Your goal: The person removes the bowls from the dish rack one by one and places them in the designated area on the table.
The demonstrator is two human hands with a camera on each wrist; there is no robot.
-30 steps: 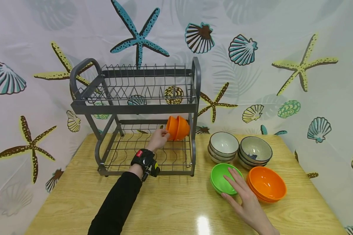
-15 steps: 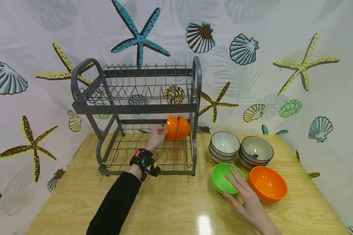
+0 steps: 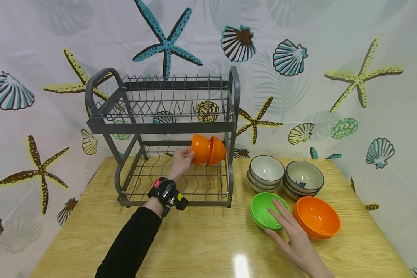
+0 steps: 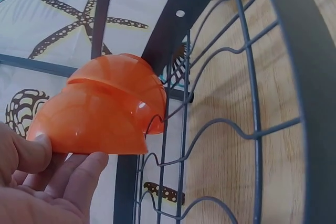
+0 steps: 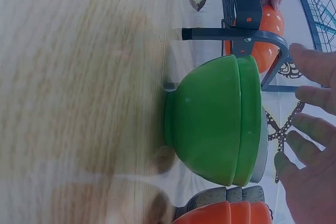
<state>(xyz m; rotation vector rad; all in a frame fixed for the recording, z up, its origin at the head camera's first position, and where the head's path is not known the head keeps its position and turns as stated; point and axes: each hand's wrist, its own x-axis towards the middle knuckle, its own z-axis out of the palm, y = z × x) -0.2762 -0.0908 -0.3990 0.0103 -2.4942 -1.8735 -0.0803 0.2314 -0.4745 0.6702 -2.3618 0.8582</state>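
Observation:
In the head view my left hand (image 3: pixel 181 161) pinches the rim of an orange bowl (image 3: pixel 200 150) on the lower tier of a grey dish rack (image 3: pixel 163 128). The bowl stands on its side, rim to the left, its base side against a second orange bowl (image 3: pixel 218 150) at the rack's right end. The left wrist view has thumb and fingers at the rim of that near bowl (image 4: pixel 94 124). My right hand (image 3: pixel 295 241) hovers with fingers spread over the right side of a stack of green bowls (image 3: pixel 264 211), holding nothing.
Behind the green bowls stand a stack of white bowls (image 3: pixel 266 169) and a stack of grey-beige bowls (image 3: pixel 304 175). Stacked larger orange bowls (image 3: pixel 317 217) sit beside my right hand. The rack's upper tier overhangs the lower one. A patterned cloth (image 3: pixel 309 92) hangs behind the wooden table (image 3: pixel 201 239).
My left hand has shifted slightly left with the near orange bowl, which now overlaps the second bowl less. The right hand keeps its place over the green bowls.

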